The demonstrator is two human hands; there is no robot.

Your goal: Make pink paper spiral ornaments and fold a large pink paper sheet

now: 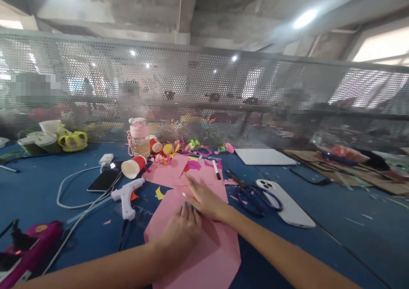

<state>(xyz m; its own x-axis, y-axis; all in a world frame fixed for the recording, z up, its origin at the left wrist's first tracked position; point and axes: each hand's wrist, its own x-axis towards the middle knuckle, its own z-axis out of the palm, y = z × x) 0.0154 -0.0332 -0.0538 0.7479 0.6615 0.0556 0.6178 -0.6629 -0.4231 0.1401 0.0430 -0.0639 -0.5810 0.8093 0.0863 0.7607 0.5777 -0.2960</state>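
A large pink paper sheet (pixel 211 255) with angled corners lies on the blue table in front of me. My left hand (pixel 180 231) rests on it with fingers curled together, fingertips pressed against the paper; its palm side is hidden. Just beyond, touching it, my right hand (pixel 206 199) lies flat with fingers stretched out over the paper. More pink paper (pixel 166 172) is spread past the fingertips, with a black-and-white marker (pixel 216 170) on it. To the right are blue-handled scissors (pixel 255 197), partly over a white phone (pixel 287 204).
Left of the paper are a white glue gun (pixel 126 197), a red paper cup (pixel 134 167), a black phone (pixel 105 180) and a magenta power strip (pixel 35 246). A pink-lidded bottle (pixel 139 138) stands behind, before a perforated metal screen (pixel 198 89). Cardboard (pixel 338 170) lies at right.
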